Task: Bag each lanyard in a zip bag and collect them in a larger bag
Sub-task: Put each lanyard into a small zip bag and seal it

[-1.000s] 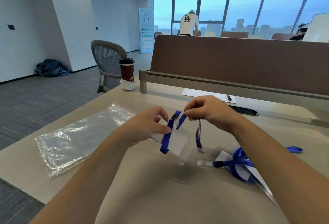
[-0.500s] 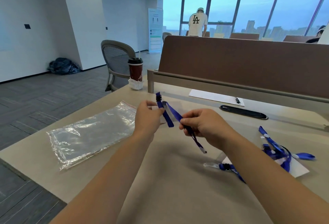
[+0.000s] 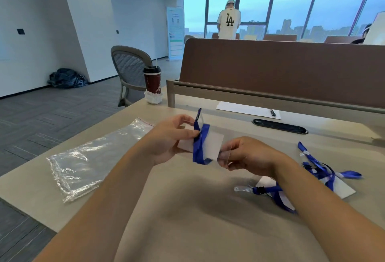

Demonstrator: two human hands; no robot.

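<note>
Item: blue lanyard (image 3: 200, 144), strap folded over its white card sleeve (image 3: 213, 144), held above the desk (image 3: 187, 220), compact for bagging, I judge. My left hand (image 3: 168, 140) pinches strap against sleeve with its thumb; my right hand (image 3: 250, 155) pinches the sleeve's right edge. Larger zip bag (image 3: 89, 157) lies flat, far left; loose lanyards (image 3: 318, 171) right.

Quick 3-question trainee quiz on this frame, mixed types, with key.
1. True or false: the left hand and right hand hold a blue lanyard and its clear pouch between them.
2. The large clear bag lies: A) flat on the table, left of the hands; B) in a box; C) in the right hand.
3. Fill in: the loose lanyards lie to the person's ____.
Key: 1 true; 2 A; 3 right.
</note>
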